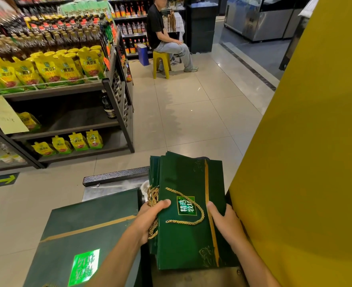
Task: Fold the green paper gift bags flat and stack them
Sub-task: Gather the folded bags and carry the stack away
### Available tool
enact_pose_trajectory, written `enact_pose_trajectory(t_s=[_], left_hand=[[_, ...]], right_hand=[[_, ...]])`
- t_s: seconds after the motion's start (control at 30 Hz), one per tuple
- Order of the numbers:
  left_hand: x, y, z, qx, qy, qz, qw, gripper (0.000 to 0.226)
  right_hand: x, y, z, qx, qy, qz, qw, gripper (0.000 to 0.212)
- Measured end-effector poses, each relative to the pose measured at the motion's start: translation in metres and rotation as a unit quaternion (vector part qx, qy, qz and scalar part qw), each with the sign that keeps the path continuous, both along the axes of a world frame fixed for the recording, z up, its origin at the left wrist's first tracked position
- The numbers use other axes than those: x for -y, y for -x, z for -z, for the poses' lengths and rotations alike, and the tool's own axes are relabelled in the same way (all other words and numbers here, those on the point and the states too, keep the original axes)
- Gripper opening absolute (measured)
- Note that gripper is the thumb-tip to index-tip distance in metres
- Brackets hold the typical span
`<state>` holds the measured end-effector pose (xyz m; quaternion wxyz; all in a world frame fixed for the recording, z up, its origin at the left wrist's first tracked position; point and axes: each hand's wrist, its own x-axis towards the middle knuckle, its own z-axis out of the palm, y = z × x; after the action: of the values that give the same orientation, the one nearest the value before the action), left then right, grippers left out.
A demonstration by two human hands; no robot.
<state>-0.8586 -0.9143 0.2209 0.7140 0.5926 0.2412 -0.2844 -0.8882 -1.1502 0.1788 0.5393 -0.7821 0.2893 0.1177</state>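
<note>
Stack of green bags [181, 179]: my left hand [150, 218] and right hand [225, 224] are pinching its side edges, thumbs on top; glossy paper likely light, stiff, slippery.

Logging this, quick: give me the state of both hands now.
Left hand: grips the left edge of the stack of green gift bags, thumb on top.
Right hand: grips the stack's right edge, thumb on top.
</note>
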Motion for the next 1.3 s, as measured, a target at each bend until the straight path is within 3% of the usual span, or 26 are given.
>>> enact_pose_trajectory(t_s=[0.1, 0.27, 0.37, 0.5, 0.53, 0.63, 0.67, 0.8, 0.93, 1.3], left_hand=[[-0.003, 0.0, -0.001, 0.005, 0.026, -0.001, 1.0, 0.059], [-0.007, 0.006, -0.007, 0.016, 0.055, -0.006, 0.998, 0.09], [-0.014, 0.009, -0.018, 0.035, 0.059, 0.001, 0.998, 0.082], [-0.032, 0.016, -0.037, 0.051, 0.058, -0.003, 0.997, 0.074], [-0.037, 0.018, -0.043, 0.056, 0.057, -0.005, 0.997, 0.073], [-0.062, 0.026, -0.061, 0.072, 0.053, 0.003, 0.996, 0.073], [-0.072, 0.029, -0.066, 0.072, 0.051, 0.002, 0.996, 0.072], [-0.123, 0.049, -0.079, 0.074, 0.046, -0.027, 0.996, 0.057], [-0.183, 0.081, -0.078, 0.05, 0.049, -0.063, 0.996, 0.051], [-0.296, 0.131, -0.042, 0.0, 0.008, -0.004, 1.0, 0.059]], right_hand=[[0.007, -0.002, -0.014, 0.006, -0.078, 0.004, 0.997, 0.062], [0.013, 0.002, -0.055, -0.036, -0.179, 0.024, 0.983, 0.031], [0.01, 0.005, -0.07, -0.021, -0.203, 0.024, 0.979, 0.038], [-0.001, 0.0, -0.07, -0.003, -0.229, 0.004, 0.974, 0.093], [-0.007, 0.0, -0.075, -0.002, -0.234, -0.003, 0.972, 0.09], [-0.029, 0.002, -0.089, 0.016, -0.238, -0.026, 0.971, 0.028], [-0.039, 0.002, -0.095, 0.02, -0.249, -0.033, 0.968, 0.023], [-0.094, 0.005, -0.097, 0.034, -0.289, -0.067, 0.954, 0.047], [-0.157, 0.016, -0.091, 0.017, -0.269, -0.1, 0.958, 0.062], [-0.265, 0.068, -0.069, -0.01, -0.161, -0.133, 0.978, 0.049]])
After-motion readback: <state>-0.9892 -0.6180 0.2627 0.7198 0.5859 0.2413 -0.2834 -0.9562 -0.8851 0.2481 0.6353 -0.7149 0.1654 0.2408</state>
